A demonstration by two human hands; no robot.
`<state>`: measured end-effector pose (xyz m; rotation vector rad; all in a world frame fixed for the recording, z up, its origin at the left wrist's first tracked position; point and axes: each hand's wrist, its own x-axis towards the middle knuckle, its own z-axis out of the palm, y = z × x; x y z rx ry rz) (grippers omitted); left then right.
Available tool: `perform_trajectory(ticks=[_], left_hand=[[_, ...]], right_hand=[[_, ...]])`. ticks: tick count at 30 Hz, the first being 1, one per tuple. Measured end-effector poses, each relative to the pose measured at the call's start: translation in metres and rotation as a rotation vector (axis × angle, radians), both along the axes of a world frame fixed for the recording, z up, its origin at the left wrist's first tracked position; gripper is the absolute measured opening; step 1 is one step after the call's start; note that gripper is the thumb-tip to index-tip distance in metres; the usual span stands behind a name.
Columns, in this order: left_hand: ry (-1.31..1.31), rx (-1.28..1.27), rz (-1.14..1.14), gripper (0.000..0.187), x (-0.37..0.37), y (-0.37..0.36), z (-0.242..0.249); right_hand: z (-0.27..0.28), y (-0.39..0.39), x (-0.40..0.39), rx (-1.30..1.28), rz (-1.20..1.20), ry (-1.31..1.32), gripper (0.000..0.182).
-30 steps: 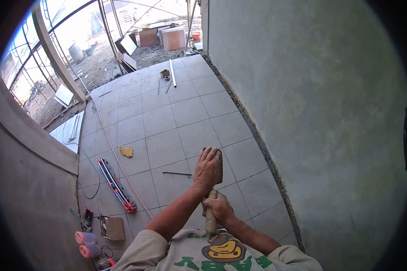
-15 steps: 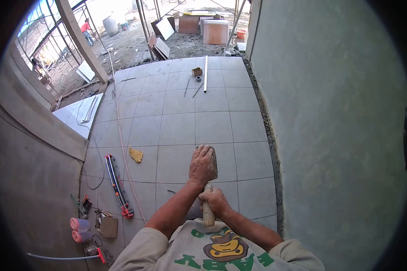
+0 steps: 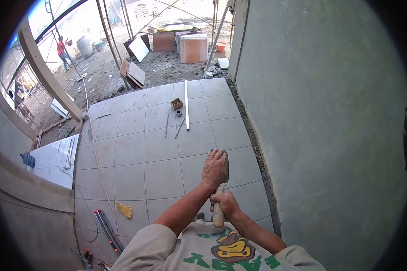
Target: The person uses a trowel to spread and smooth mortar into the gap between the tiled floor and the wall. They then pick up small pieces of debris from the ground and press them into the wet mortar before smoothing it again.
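Observation:
Both of my hands are on a trowel with a pale, worn wooden handle (image 3: 218, 217), held in front of my shirt. My right hand (image 3: 227, 202) is closed round the handle, whose butt end points back towards me. Further forward, my left hand (image 3: 215, 168) lies over the dirty grey blade (image 3: 227, 168), its fingers together and bent over the far end. Most of the blade is hidden under that hand, with only a strip showing along its right side.
Grey floor tiles (image 3: 163, 174) spread ahead, bounded by a plastered wall (image 3: 321, 135) on the right. A white straightedge (image 3: 186, 106) lies beyond, beside a small box (image 3: 176, 104). A yellow sponge-like piece (image 3: 124, 210) and a tile cutter (image 3: 107, 231) lie left. Outside stands a person in red (image 3: 62, 50).
My view has tilted up and turned left, so the floor items sit lower in the frame. Both hands keep their places on the trowel. The distant person in red now stands more upright.

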<state>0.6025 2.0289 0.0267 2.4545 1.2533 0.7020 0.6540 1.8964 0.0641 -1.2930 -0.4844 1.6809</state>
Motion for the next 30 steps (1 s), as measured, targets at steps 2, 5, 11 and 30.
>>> perform_trajectory(ticks=[2,5,11,30], left_hand=[[0.027,0.012,0.013,0.04,0.019,0.047,-0.003],[0.028,-0.02,0.029,0.04,0.038,0.121,-0.023],[0.128,-0.059,0.137,0.038,0.075,0.259,-0.034],[-0.022,-0.139,0.105,0.035,0.196,0.723,-0.056]], right_hand=[[-0.002,0.053,0.018,-0.014,-0.007,0.027,0.016],[-0.019,0.122,0.042,-0.039,0.031,0.051,0.014],[-0.024,0.279,0.096,-0.085,0.14,0.107,0.014],[-0.033,0.733,0.209,-0.127,0.103,0.048,0.014]])
